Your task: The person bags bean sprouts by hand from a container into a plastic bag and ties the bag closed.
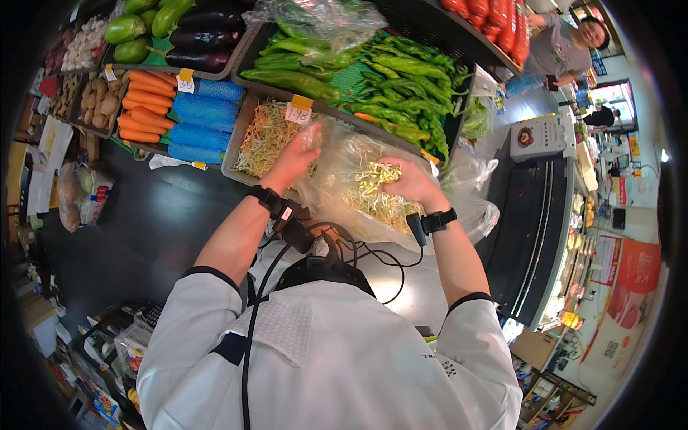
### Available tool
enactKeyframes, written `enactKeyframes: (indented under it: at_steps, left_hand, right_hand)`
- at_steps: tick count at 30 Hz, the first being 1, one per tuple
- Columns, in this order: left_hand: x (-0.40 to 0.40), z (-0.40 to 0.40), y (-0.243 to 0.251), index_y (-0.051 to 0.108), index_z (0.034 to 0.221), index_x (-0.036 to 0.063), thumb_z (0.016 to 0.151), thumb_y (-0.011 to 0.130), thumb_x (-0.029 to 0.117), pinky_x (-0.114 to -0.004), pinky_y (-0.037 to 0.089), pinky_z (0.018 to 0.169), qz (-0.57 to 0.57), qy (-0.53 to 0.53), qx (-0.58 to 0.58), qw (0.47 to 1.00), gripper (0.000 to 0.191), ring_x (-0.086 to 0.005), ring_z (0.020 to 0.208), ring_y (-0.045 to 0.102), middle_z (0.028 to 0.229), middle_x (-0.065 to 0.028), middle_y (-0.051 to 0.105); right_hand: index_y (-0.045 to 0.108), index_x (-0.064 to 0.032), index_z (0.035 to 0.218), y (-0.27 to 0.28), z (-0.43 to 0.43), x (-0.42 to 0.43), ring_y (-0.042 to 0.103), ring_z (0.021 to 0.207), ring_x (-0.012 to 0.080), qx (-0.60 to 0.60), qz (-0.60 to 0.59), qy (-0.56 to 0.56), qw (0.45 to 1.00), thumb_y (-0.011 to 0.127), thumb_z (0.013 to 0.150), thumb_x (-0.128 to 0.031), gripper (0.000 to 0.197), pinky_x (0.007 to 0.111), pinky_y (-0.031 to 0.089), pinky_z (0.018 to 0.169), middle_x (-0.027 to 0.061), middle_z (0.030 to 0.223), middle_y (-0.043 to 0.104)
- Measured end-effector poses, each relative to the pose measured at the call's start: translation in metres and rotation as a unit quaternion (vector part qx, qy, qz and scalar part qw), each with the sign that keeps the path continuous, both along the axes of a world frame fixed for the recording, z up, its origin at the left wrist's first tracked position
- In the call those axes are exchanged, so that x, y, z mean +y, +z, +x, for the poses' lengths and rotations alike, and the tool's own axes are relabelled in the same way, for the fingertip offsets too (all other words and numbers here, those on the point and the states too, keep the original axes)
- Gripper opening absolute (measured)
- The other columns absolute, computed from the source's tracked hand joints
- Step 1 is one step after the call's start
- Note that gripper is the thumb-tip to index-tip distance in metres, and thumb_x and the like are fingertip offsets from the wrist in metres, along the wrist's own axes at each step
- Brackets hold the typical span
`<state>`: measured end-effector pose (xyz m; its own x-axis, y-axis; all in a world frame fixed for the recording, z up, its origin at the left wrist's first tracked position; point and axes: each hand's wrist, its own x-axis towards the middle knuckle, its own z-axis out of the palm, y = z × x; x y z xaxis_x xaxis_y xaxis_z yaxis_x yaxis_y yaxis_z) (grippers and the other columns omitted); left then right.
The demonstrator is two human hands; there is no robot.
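Observation:
Bean sprouts (266, 131) lie in a grey crate (232, 156) before me, at a price card (298, 112). My left hand (298, 158) grips the edge of a clear plastic bag (336, 161) over that crate. More sprouts (389, 209) show at the bag's right part, some of them perhaps beneath the film. A clump of yellow-headed sprouts (380, 177) is held in my right hand (411, 180), between thumb and fingers. Both wrists wear black straps with small devices and cables.
Green peppers (403, 80) fill a crate behind the sprouts. Carrots (145, 115), blue-netted produce (204, 115) and eggplants (207, 40) are at the left. Plastic bags (470, 183) hang at the right, near a black counter (529, 226). A person (559, 51) stands at the upper right.

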<state>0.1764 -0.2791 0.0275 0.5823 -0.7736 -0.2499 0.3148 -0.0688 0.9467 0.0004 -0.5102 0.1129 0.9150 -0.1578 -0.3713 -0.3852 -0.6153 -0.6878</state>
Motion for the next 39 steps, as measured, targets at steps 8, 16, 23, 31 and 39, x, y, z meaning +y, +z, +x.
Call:
enactKeyframes:
  at_steps: [8, 16, 23, 31, 39]
  left_hand:
    - [-0.006, 0.031, -0.080, 0.046, 0.138, 0.0062, 0.091, 0.054, 0.007, -0.024, 0.040, 0.054, -0.005, -0.018, 0.135, 0.991, 0.047, -0.0086, 0.061, 0.048, 0.079, 0.0016, 0.053]
    - [0.022, 0.003, -0.163, 0.052, 0.127, 0.0038, 0.090, 0.058, 0.012, -0.032, 0.049, 0.072, -0.072, 0.006, -0.090, 0.993, 0.038, -0.0190, 0.085, 0.060, 0.100, -0.0088, 0.062]
    - [0.072, -0.027, -0.201, 0.056, 0.120, 0.0053, 0.085, 0.058, 0.014, -0.042, 0.049, 0.083, 0.187, -0.096, -0.298, 0.931, 0.036, -0.0330, 0.096, 0.061, 0.111, -0.0163, 0.062]
    - [0.042, -0.020, -0.182, 0.054, 0.124, 0.0059, 0.091, 0.052, 0.005, -0.027, 0.045, 0.060, -0.011, 0.086, 0.446, 0.891, 0.033, -0.0128, 0.071, 0.059, 0.089, -0.0008, 0.060]
    - [0.045, 0.002, -0.137, 0.050, 0.124, -0.0016, 0.087, 0.054, -0.001, -0.033, 0.052, 0.059, 0.099, 0.081, 0.302, 0.945, 0.038, -0.0198, 0.070, 0.064, 0.088, -0.0106, 0.062]
  right_hand:
    - [0.059, -0.0018, 0.123, 0.010, 0.066, 0.028, 0.056, 0.116, 0.0216, 0.080, 0.048, 0.008, 0.996, 0.075, 0.066, -0.015, 0.061, 0.030, 0.040, 0.101, 0.0120, 0.123, 0.062]
    - [0.059, -0.0007, 0.122, -0.008, 0.151, 0.081, 0.056, 0.114, 0.0230, 0.029, 0.103, 0.042, 0.993, 0.076, 0.067, -0.016, 0.059, 0.031, 0.041, 0.101, 0.0142, 0.121, 0.062]
    - [0.057, -0.0011, 0.122, -0.066, 0.212, 0.143, 0.058, 0.113, 0.0260, -0.028, 0.065, 0.118, 0.990, 0.075, 0.070, -0.014, 0.056, 0.033, 0.043, 0.098, 0.0158, 0.118, 0.063]
    - [0.033, -0.0116, 0.145, -0.145, 0.252, 0.171, 0.041, 0.131, 0.0364, -0.049, 0.010, 0.140, 0.989, 0.077, 0.075, -0.017, 0.083, 0.040, 0.037, 0.106, 0.0250, 0.140, 0.041]
    - [0.043, -0.0098, 0.140, -0.161, 0.240, 0.165, 0.052, 0.115, 0.0430, -0.001, -0.191, 0.153, 0.970, 0.069, 0.081, -0.017, 0.066, 0.043, 0.048, 0.095, 0.0224, 0.138, 0.043]
